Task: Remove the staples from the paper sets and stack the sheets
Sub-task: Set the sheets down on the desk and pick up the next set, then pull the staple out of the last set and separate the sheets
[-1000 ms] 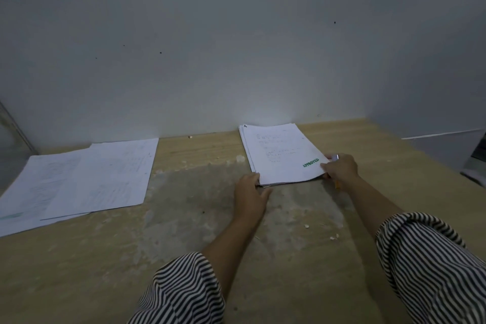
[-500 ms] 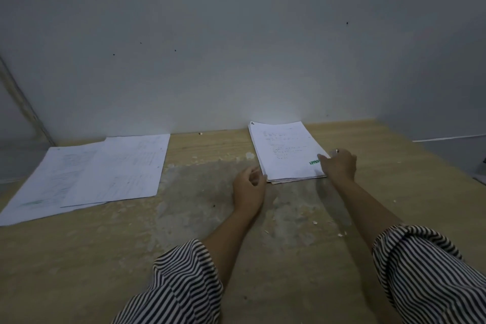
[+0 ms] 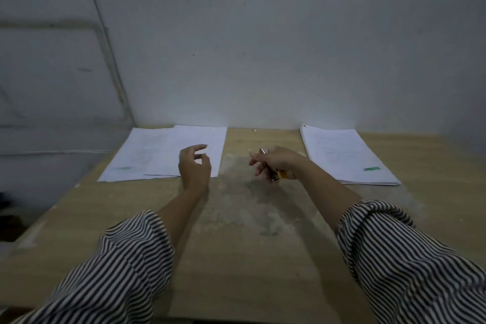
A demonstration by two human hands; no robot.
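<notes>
— So, where are the papers?
— Stapled stack (image 3: 347, 156) lies far right on the counter (image 3: 236, 258); loose sheets (image 3: 168, 155) far left.
— And the hands?
— Left hand (image 3: 194, 166) hovers over the sheets' near edge, fingers loosely curled, holding nothing. Right hand (image 3: 276, 163) grips a staple remover (image 3: 273, 176) between the piles.

A single head-worn camera looks forward and down from the near edge of the tabletop (image 3: 236, 258) toward the far wall (image 3: 263, 47).
</notes>
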